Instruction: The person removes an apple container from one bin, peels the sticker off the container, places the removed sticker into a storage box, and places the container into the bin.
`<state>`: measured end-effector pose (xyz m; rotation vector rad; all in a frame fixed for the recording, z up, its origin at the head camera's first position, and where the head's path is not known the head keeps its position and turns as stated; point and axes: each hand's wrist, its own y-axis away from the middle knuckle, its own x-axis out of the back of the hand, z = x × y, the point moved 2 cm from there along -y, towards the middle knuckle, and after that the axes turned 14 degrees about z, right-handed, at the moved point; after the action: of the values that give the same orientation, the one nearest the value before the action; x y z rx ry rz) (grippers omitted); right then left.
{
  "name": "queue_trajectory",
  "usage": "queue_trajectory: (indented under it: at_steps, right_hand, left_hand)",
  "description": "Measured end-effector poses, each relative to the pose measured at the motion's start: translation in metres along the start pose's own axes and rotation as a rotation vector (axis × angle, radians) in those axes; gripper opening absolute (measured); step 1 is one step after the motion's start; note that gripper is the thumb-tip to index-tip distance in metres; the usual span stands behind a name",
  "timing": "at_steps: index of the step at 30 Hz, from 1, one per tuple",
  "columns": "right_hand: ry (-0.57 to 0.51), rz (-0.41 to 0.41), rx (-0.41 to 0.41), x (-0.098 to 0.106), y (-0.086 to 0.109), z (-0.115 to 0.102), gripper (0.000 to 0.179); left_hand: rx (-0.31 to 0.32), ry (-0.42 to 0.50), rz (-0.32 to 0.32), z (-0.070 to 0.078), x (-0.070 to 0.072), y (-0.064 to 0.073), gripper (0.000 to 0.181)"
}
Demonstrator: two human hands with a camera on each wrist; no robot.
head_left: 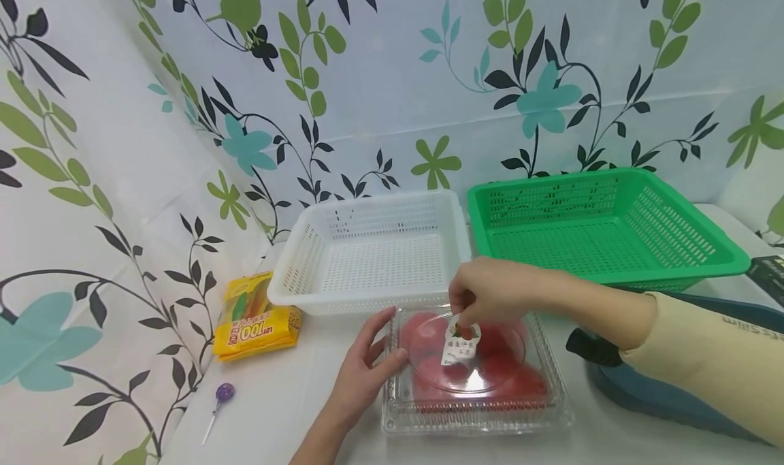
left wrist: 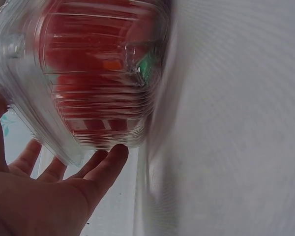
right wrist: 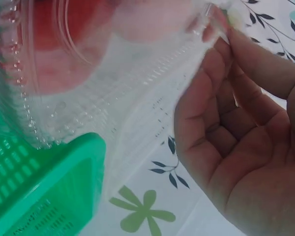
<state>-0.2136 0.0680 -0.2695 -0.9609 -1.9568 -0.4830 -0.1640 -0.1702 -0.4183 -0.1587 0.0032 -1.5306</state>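
A clear plastic clamshell box (head_left: 478, 421) with rounded red produce (head_left: 517, 382) inside lies on the table. A white sticker (head_left: 456, 353) with a red picture and printed characters stands partly raised from the lid. My right hand (head_left: 493, 291) pinches the sticker's upper edge between thumb and curled fingers, above the lid. Along the box's left side rests my left hand (head_left: 361, 376), its thumb on the lid's edge. In the left wrist view, the fingertips of this hand (left wrist: 49, 196) touch the ribbed side wall, fingers extended and spread.
Behind the box stand a white basket (head_left: 373, 300) and a green basket (head_left: 674, 271). A yellow packet (head_left: 254, 329) and a purple lollipop (head_left: 224, 392) lie at left. On the right, a dark blue object with a black handle (head_left: 593, 347) is partly under my right arm.
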Motion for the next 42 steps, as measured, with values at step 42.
queue_trajectory:
  at_steps: [42]
  right_hand:
    - [-0.117,-0.058,-0.067,0.05,0.112,0.164,0.017]
  left_hand:
    - [-0.01,-0.019,0.004,-0.001,0.0,0.001,0.062]
